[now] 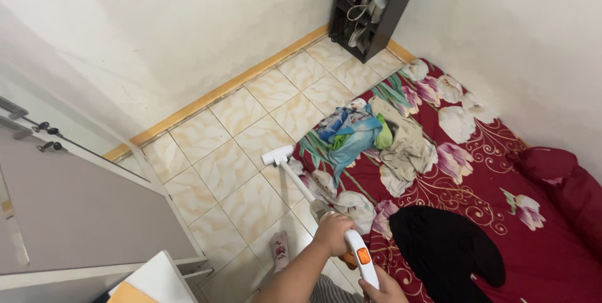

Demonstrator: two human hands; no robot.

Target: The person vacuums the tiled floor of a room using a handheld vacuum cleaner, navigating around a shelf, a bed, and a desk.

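I hold a white stick vacuum cleaner (pixel 301 184) with both hands. My left hand (pixel 332 233) grips its body just above the tube. My right hand (pixel 384 289) is closed on the handle end below an orange button (pixel 363 256). The vacuum's floor head (pixel 278 154) rests on the beige tiled floor (pixel 219 165), right beside the edge of a mattress with a red floral sheet (pixel 501 171). My foot in a patterned sock (pixel 280 250) stands on the tiles near the tube.
On the mattress lie a blue and green heap of clothes (pixel 351 130), a beige cloth (pixel 409 143), a black garment (pixel 445 253) and a red pillow (pixel 558 171). A black shelf unit (pixel 370 2) fills the far corner. A white door (pixel 75 209) stands at the left.
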